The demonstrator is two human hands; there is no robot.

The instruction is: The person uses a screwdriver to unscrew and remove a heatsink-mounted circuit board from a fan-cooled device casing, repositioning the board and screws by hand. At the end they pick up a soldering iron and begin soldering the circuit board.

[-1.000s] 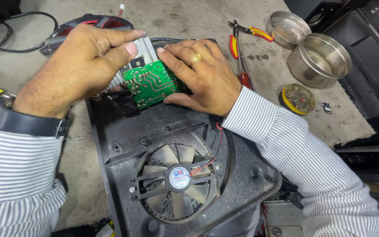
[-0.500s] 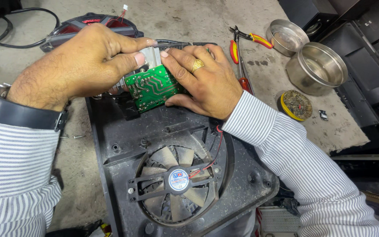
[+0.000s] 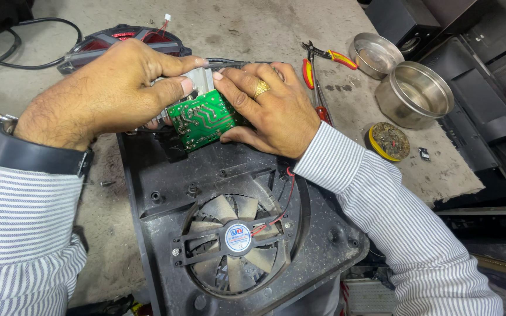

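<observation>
Head view: both hands meet at the upper middle of the frame
Left hand [image 3: 109, 90]: closed on the green board [image 3: 201, 119] and its silver fins; thumb pushed further over since before
Right hand [image 3: 267, 105]: fingers pinch the board's right side
Board: over the top of the black fan case [image 3: 165, 193]; sits lower now, so it looks nearly seated

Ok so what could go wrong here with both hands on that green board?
Both the left hand and right hand grip the green circuit board on its bare solder side, so a slip could bend or scratch the traces. The thin red and black wires run from the fan up beside the right wrist and could snag. The small screws on the bench could easily get lost.
</observation>
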